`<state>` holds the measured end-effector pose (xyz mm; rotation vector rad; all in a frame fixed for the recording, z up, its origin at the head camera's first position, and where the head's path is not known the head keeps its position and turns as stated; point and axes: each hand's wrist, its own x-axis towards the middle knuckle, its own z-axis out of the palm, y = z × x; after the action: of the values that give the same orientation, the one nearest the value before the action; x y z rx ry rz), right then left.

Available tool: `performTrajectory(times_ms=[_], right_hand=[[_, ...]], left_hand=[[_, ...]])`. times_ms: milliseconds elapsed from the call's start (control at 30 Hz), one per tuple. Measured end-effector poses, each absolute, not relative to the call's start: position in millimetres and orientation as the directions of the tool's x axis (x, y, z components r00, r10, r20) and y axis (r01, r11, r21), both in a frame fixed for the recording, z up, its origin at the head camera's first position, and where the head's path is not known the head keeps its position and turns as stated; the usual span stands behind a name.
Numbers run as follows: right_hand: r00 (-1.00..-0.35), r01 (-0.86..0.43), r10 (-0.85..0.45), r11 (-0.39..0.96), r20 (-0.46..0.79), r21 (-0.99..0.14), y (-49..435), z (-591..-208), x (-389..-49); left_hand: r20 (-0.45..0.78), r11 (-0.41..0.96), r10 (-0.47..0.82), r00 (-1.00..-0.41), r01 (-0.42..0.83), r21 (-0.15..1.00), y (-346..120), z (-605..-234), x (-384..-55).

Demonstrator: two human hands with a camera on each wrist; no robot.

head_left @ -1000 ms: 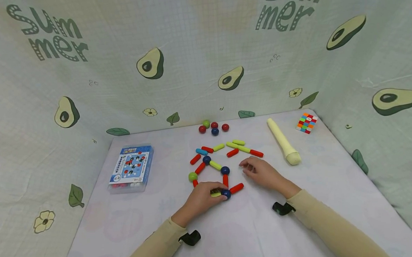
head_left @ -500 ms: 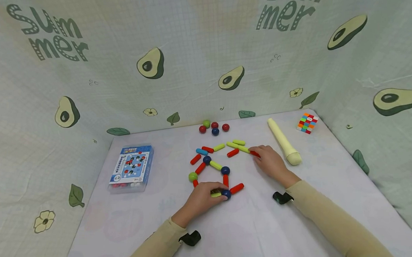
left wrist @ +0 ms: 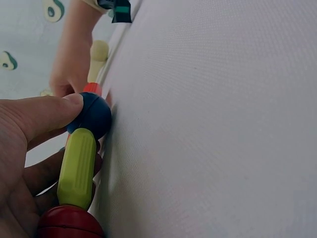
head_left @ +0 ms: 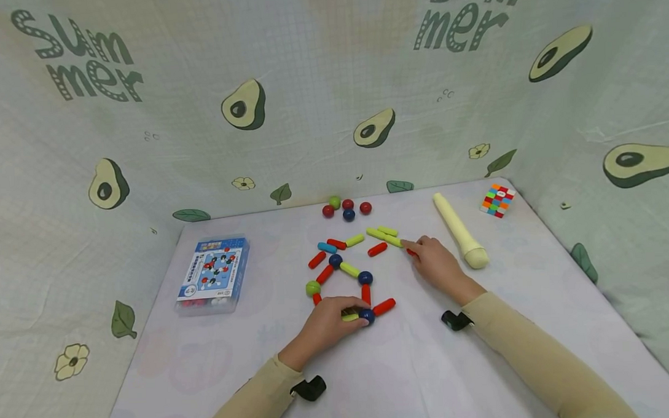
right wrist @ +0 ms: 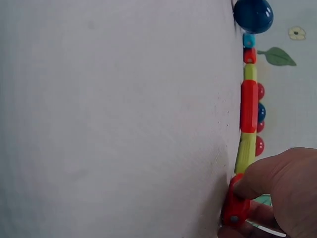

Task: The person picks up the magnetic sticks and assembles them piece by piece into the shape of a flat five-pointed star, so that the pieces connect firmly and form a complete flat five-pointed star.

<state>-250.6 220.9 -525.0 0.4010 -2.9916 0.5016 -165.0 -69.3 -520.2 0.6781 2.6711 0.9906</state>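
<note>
On the table (head_left: 407, 378), the left hand (head_left: 335, 319) pinches the near blue ball (head_left: 368, 316) of the rod ring (head_left: 366, 294); farther back, the right hand (head_left: 436, 264) grips a red rod (right wrist: 234, 208), seemingly a pickup, likely needing a clean lift next.

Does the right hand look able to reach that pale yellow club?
Probably yes: the pale yellow club lies close by the right hand, nothing between them, though that hand pinches a red stick.

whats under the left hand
Beneath the left hand, a yellow-green rod shows in part, touching the held blue ball. The left wrist view reveals a red ball at the rod's other end. Anything else the palm covers cannot be seen.
</note>
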Motion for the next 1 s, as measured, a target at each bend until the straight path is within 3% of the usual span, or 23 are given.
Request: performTrajectory(times_ms=[233,700,1000], right_hand=[[-0.984,-0.177,-0.172,0.904,0.046,-0.39,224.0,-521.8,-242.8],[-0.951,-0.282,-0.31,0.876,-0.01,-0.391,203.4,-516.2,-220.3],[-0.934,-0.273,-0.356,0.746,-0.018,-0.607,189.6,-513.5,-217.3]], left_hand=[[-0.045,0.667,0.491,-0.87,0.341,0.663,-69.0,-520.4,-166.1],[-0.071,0.689,0.477,-0.876,0.323,0.649,-69.7,-521.1,-166.4],[-0.057,0.674,0.496,-0.866,0.343,0.654,-70.2,-521.1,-167.3]])
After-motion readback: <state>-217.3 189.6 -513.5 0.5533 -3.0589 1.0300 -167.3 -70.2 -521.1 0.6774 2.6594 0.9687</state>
